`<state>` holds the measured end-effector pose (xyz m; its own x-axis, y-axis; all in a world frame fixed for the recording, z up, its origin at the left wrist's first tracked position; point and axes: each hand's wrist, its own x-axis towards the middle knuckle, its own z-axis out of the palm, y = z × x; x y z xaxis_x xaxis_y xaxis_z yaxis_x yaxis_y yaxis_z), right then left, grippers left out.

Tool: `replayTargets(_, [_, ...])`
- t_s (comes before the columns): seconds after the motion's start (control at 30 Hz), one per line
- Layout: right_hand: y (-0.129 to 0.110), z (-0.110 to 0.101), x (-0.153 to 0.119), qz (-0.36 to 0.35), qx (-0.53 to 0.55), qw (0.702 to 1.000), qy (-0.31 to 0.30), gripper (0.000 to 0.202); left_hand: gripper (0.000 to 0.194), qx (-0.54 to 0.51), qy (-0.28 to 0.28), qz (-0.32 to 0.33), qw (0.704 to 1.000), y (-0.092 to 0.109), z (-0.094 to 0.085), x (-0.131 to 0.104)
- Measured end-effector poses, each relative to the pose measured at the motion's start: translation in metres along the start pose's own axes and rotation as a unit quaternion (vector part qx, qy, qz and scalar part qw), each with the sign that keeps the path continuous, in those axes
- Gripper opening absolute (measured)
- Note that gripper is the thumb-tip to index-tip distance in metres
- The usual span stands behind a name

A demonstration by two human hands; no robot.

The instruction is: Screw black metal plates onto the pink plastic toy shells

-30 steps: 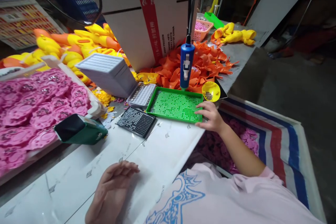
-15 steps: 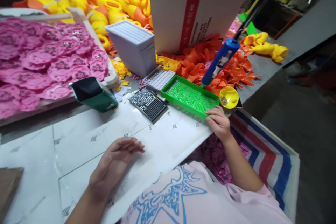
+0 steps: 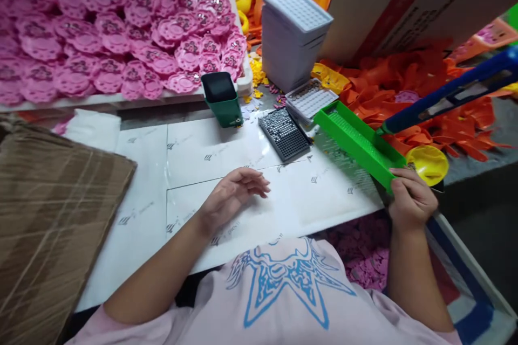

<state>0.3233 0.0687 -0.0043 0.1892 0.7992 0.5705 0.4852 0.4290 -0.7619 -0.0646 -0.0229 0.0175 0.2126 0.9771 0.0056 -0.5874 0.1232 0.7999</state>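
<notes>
Two bare hands reach over the desk (image 3: 190,145). The left hand (image 3: 234,198) has loosely curled fingers, slightly parted and holding nothing; whether they touch the desk I cannot tell. Off to their right, the fingers of the right hand (image 3: 413,202) pinch the end of a green tray (image 3: 353,149), which stretches leftward from them and looks tilted. Blurred specks show along its near side. I judge the step in hand to be tipping or shifting this tray; the next move seems to call for a firm pinch and steady angle. Ahead of the left fingers lies a dark grid tray (image 3: 285,135); just beyond the right ones, a yellow bowl (image 3: 429,164), then orange pieces (image 3: 477,129).
</notes>
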Motion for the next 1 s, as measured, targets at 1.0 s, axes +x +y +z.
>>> replayTargets(1.0, [-0.011, 0.020, -0.017, -0.124, -0.014, 0.991, 0.051, 0.012, 0.026, 0.060, 0.060, -0.060, 0.995, -0.017, 0.022, 0.007])
